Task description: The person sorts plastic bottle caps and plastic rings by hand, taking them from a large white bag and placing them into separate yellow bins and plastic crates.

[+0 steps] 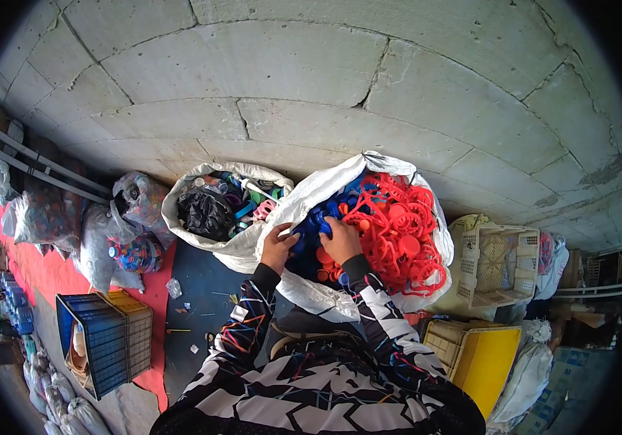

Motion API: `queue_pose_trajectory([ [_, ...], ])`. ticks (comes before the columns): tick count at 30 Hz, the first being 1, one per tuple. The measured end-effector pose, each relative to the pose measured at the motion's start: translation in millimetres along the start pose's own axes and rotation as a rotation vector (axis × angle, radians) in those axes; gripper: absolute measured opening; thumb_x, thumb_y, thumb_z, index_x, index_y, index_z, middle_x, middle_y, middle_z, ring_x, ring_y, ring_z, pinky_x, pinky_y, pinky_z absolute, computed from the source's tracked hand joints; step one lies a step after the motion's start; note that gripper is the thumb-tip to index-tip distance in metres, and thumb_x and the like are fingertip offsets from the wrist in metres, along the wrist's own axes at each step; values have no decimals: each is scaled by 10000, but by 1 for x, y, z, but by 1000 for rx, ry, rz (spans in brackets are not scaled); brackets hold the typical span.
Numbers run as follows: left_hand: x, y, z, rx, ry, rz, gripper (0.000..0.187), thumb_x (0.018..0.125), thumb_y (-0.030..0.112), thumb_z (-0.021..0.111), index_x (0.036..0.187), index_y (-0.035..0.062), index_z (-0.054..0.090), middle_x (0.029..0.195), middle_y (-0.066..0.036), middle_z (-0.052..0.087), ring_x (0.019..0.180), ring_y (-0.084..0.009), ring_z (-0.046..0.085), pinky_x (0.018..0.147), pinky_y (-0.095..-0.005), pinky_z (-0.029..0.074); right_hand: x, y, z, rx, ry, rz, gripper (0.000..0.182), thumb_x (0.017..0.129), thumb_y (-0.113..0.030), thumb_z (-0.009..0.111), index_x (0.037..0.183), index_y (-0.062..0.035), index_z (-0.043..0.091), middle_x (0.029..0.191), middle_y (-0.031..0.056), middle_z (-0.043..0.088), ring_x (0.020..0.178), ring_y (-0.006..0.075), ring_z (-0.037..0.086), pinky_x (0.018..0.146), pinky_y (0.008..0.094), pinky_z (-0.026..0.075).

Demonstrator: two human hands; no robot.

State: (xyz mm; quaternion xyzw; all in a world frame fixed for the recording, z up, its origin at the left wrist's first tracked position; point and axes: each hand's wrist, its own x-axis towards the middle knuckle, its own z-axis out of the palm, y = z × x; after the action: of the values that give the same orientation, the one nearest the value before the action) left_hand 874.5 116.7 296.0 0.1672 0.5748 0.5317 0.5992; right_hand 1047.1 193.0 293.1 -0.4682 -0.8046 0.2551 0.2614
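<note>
A large white woven sack [311, 295] stands with its mouth folded wide. Inside it, blue plastic caps [314, 216] lie on the left, and red plastic caps and rings [400, 217] are heaped on the right. My left hand [277, 249] is over the sack's left rim, its fingers curled in on a blue cap. Close beside it, my right hand [343, 242] reaches over the pile, thumb and fingers closed on another blue cap. Parts of both caps are hidden by my fingers.
To the left, a second sack [235, 170] holds mixed plastic pieces and a black bag. A blue crate [111, 355] and filled clear bags [50, 215] stand farther left. On the right are a cream crate [499, 293] and a yellow crate [486, 366]. A block wall [296, 65] rises behind.
</note>
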Motion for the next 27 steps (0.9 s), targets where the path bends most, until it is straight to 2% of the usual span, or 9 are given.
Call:
queue_pose_trajectory([
  [2,-8,6,7,74,14,37,499,803,107,673,1254,48,467,1020,-75,622,743,-112,610,587,-226,466,-3,1,-8,220,66,111,399,723,-131,700,1072,20,582,868,182,646,784,336,639,721,400,510],
  [7,-8,4,11,398,142,146,607,735,157,733,1259,16,461,1142,-189,591,760,-170,635,598,-270,499,-11,7,-23,974,31,516,284,815,-25,628,1092,13,579,871,57,608,743,131,610,642,270,540],
  [11,-8,0,7,561,175,272,467,764,131,687,1182,5,522,1094,-196,617,783,-165,631,658,-277,501,-15,10,-34,1416,20,623,242,844,43,525,1082,15,554,921,83,593,742,165,603,645,295,539],
  [17,7,-32,-10,354,148,362,194,832,86,561,1002,0,598,867,-127,671,799,-164,633,712,-287,485,-24,17,-40,1702,11,607,163,881,-158,518,962,-23,561,911,98,589,753,197,587,644,343,511],
  [20,6,-29,-20,330,129,170,182,817,103,581,962,-3,607,811,-124,658,769,-186,633,704,-307,479,-25,8,-47,1787,-96,721,199,889,-249,516,910,-57,567,913,86,589,746,169,562,597,311,467],
  [21,4,-26,-15,456,167,208,179,806,118,604,938,-2,604,791,-132,652,758,-203,631,696,-315,478,-21,0,-50,1796,-112,857,163,837,-243,597,837,-89,543,883,68,596,636,160,512,536,285,403],
  [24,-7,-7,2,844,209,302,228,753,168,686,880,3,594,757,-139,639,729,-243,630,653,-337,477,-22,6,-31,1194,-283,798,161,815,-210,668,852,-79,581,777,-4,588,586,133,504,521,287,393],
  [25,-8,-3,4,975,171,323,269,723,188,721,871,7,589,762,-132,640,723,-247,633,626,-343,480,-21,8,-17,802,-258,640,246,748,-194,735,892,-56,590,754,32,621,585,191,565,557,325,450],
  [27,-9,-2,7,1172,153,380,344,669,219,774,866,16,578,772,-134,639,735,-269,635,620,-361,483,-26,2,-5,466,-129,363,285,727,-223,746,916,-64,604,742,75,635,630,235,603,585,339,478],
])
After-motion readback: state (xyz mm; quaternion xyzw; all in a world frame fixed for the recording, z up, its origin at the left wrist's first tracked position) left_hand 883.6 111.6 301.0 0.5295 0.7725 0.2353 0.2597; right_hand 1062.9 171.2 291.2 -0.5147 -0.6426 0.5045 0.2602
